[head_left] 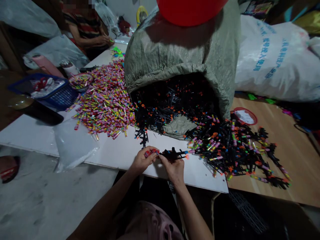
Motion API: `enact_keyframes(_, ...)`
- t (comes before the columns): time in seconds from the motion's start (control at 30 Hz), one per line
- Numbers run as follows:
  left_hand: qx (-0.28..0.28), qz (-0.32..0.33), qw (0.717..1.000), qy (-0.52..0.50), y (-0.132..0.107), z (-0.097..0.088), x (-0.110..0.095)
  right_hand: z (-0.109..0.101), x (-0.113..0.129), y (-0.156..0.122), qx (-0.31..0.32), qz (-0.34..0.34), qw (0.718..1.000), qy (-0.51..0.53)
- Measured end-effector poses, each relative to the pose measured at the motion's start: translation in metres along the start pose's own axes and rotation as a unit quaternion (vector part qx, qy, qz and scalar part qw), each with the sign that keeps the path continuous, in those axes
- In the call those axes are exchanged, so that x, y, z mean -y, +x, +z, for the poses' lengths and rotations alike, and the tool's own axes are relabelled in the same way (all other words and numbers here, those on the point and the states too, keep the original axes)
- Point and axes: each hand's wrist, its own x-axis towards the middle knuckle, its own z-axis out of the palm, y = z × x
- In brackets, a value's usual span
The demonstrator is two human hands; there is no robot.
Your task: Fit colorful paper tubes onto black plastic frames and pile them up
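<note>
My left hand (142, 160) pinches a small pink wrapped candy roll (151, 152) at the near edge of a white board (117, 151). My right hand (173, 168) grips a black plastic toy piece (175, 154) with an orange tip, and the roll's end meets the piece's left end. A pile of pink and multicoloured candy rolls (105, 100) lies to the left. Black plastic pieces (172, 103) spill from a grey woven sack (180, 56) in front of me. To the right lies a heap of black pieces with rolls attached (235, 150).
Another person (87, 30) sits at the far left end of the board. A blue basket (53, 91) and a clear plastic bag (72, 143) sit at left. A large white printed sack (275, 60) lies at back right on a wooden tabletop (295, 160).
</note>
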Motion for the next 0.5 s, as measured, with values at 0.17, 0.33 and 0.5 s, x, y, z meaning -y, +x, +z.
enact_keyframes(0.17,-0.007,-0.01,0.999,-0.041,0.0,0.007,0.008,0.002,-0.001,-0.002,-0.04,0.002,0.999,0.029)
enact_keyframes(0.33,-0.022,-0.011,0.998,-0.063,-0.001,0.011,0.013,-0.002,0.004,-0.002,-0.023,0.027,0.999,0.039)
enact_keyframes(0.5,-0.014,-0.016,0.998,-0.055,-0.001,0.012,0.012,-0.007,0.001,-0.004,-0.006,0.038,0.999,0.026)
